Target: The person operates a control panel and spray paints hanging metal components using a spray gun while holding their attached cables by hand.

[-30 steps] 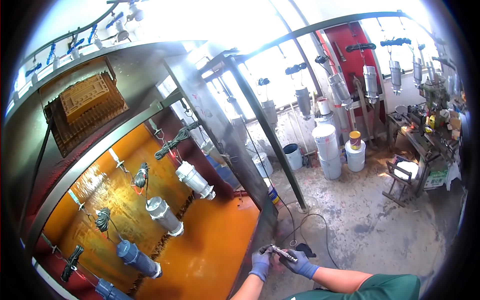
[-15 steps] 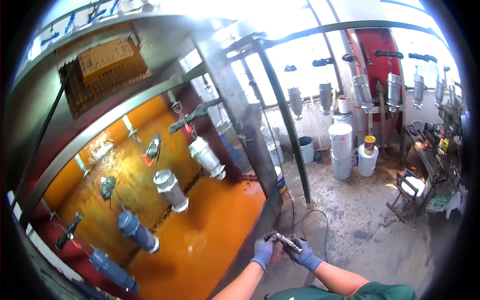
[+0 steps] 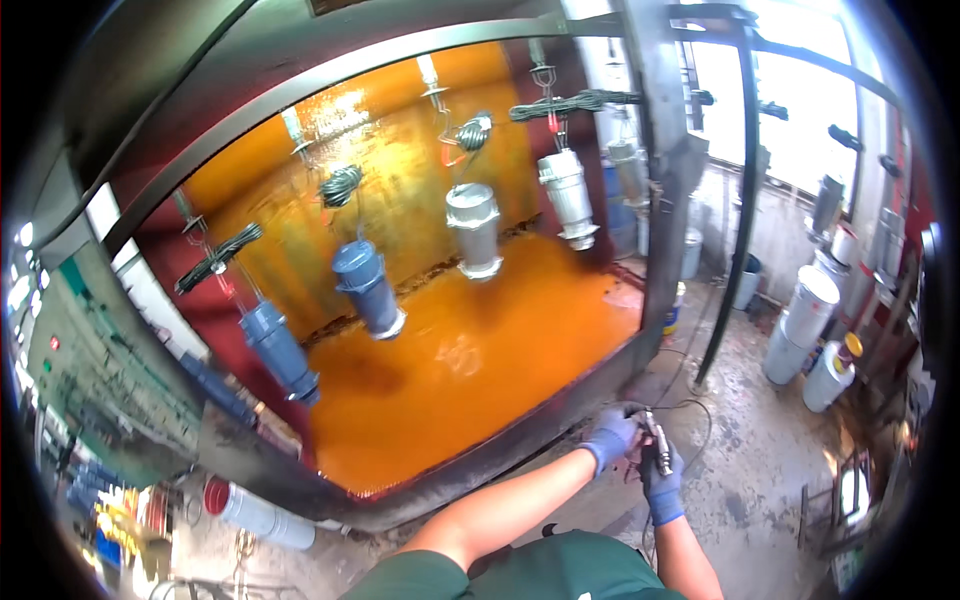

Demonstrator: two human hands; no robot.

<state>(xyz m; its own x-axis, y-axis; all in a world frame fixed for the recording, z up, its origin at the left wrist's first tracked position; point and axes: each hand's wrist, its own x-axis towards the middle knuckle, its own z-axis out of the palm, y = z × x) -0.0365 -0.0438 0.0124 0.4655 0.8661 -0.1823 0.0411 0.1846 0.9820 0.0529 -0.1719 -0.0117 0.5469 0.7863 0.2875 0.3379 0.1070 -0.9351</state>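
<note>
Faces the orange-lined booth (image 3: 500, 335) and hanging cylinders (image 3: 368, 290) more squarely now, setting the work before both, still clasping the silver tool (image 3: 660, 452) outside the booth in the right hand (image 3: 664, 490), with the left hand (image 3: 612, 436) at its top in an unreadable grip.

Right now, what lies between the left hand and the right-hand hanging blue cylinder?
In the head view, between the left hand and that blue cylinder lie a dark sill, then the orange floor.
</note>
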